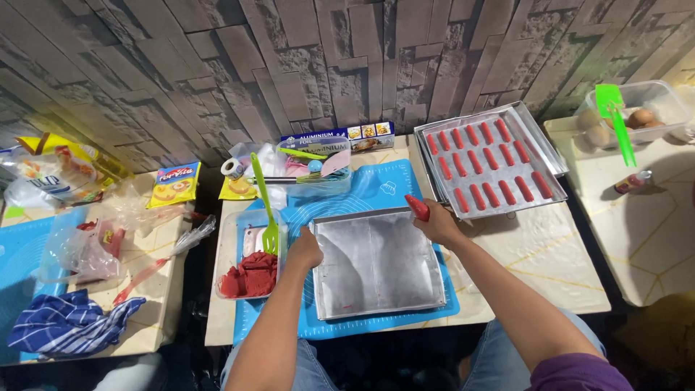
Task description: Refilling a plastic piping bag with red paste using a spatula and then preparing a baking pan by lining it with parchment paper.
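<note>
- Left hand (305, 250): closed over the left rim of the empty rectangular foil-lined metal baking tray (378, 262), near its upper left corner.
- Right hand (436, 221): fingers pinched around a short red finger-shaped dough piece (417, 207), held at the upper right corner of the empty tray; the hand rests against the tray's rim.
- Empty tray: lies flat on the blue silicone baking mat (376, 187), which covers the middle of the pale table (550, 268).
- Second rectangular metal tray (492, 161): stands behind and to the right of the empty one, tilted slightly, carrying three rows of red dough fingers set apart from one another.
- Clear plastic container (247, 257): just left of the left hand, holding a lump of red dough (250, 276); a light green plastic fork-shaped spatula (265, 203) leans out of it.
- Blue box of aluminium foil (337, 136): against the grey stone-patterned wall (289, 65), behind the mat.
- Clear tub of brown eggs (637, 112): at the far right, with a green plastic scraper (614, 119) laid across it.
- Blue-and-white striped cloth (69, 322): on the neighbouring table at the lower left.
</note>
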